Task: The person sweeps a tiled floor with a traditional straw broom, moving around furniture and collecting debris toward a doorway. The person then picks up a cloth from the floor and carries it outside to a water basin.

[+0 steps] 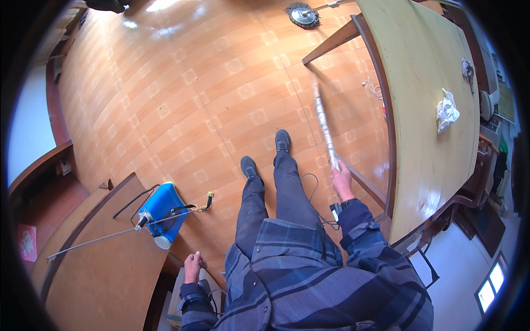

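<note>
My right hand is closed around the near end of a long stick with a mottled white and grey surface. The stick slants away over the tiled floor, and its far tip is blurred near a wooden table leg. On the other side, my left hand hangs low with its fingers curled and no object visible in it. The closest thing below that hand is a box-like object, partly covered by my sleeve. Beyond it is a blue tank sprayer with straps and a thin metal wand.
A pale-topped table runs along the right, bearing a crumpled white cloth and a greyish rag. A round mop head rests on the floor at the top. White cable lies beneath the table. Brown wooden furniture stands left.
</note>
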Motion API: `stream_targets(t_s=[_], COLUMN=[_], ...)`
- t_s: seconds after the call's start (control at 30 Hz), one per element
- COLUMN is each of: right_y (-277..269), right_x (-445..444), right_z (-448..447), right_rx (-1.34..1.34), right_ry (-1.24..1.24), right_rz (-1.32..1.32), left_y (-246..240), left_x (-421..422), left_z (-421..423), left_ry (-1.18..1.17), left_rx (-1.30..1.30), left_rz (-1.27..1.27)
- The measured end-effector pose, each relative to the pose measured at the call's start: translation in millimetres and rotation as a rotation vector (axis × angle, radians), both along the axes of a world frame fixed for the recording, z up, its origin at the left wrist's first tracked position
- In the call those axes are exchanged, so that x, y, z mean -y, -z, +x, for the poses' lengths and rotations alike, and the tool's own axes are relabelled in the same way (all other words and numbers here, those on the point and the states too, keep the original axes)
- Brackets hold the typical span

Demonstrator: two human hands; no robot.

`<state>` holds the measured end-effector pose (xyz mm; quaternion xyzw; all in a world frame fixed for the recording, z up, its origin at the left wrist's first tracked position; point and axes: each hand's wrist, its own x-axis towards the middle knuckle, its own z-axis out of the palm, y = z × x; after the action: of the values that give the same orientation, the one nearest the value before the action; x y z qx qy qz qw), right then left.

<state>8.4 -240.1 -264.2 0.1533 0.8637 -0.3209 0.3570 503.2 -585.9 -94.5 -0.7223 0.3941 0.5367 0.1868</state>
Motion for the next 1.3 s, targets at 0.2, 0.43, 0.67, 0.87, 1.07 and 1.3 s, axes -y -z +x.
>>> stream_targets(t_s=[0.2,0.43,0.67,0.87,1.07,1.3], right_y=[77.7,32.6,-37.5,-39.1,-39.7,-12.0], right_x=[17.3,62.4,56.5,17.0,-12.8,35.9], right_z=[-153.7,-111.5,-16.8,-33.3,-50.5,-16.1], right_rx=[-0.262,-0.219,-0.078,0.001,0.263,0.568], right_ry=[-0.248,-0.670,-0.694,-0.543,-0.144,0.174], right_rz=[0.268,0.446,0.001,-0.097,0.034,0.020], left_y=[-10.7,-9.4,8.4,-0.9,2.3,18.5], left_x=[-20.2,-44.2,-52.7,-77.8,-137.7,-153.1], left_z=[18.4,-1.4,-67.2,-47.3,12.4,64.7], left_ry=[-0.051,-0.078,-0.115,-0.175,-0.241,-0.307], left_rx=[0.066,0.063,-0.061,-0.016,0.005,-0.025], left_rz=[0.052,0.034,0.023,-0.032,-0.014,0.056])
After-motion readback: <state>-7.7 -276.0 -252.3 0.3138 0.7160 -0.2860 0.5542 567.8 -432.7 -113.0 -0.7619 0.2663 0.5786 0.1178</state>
